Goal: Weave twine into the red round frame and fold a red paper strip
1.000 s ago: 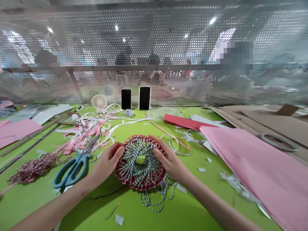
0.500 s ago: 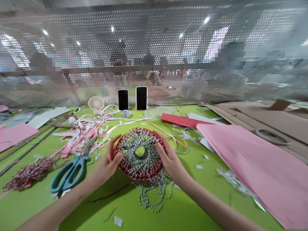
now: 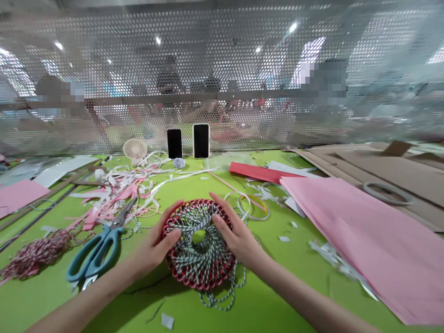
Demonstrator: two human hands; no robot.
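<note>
A round red ring [image 3: 199, 245] wound with green-and-white twine lies tilted on the green table [image 3: 270, 296], a hole at its middle. My left hand [image 3: 154, 247] grips its left rim, thumb on the windings. My right hand [image 3: 236, 233] rests on its right half, fingers curved over the twine near the hole. Loose loops of the same twine [image 3: 222, 296] trail out from under the ring toward me.
Teal-handled scissors [image 3: 95, 252] lie left of my left hand, with a red-and-white twine tangle [image 3: 34, 254] further left. Paper strips [image 3: 121, 194], tape rings [image 3: 253, 208], pink sheets [image 3: 360, 231], cardboard [image 3: 388, 166], two phones [image 3: 189, 141] and a small fan [image 3: 134, 150] stand before a perforated screen.
The ring has come lower and nearer to me, tilting flatter. My right hand slid from the ring's right rim onto its face beside the hole. My left thumb moved onto the windings.
</note>
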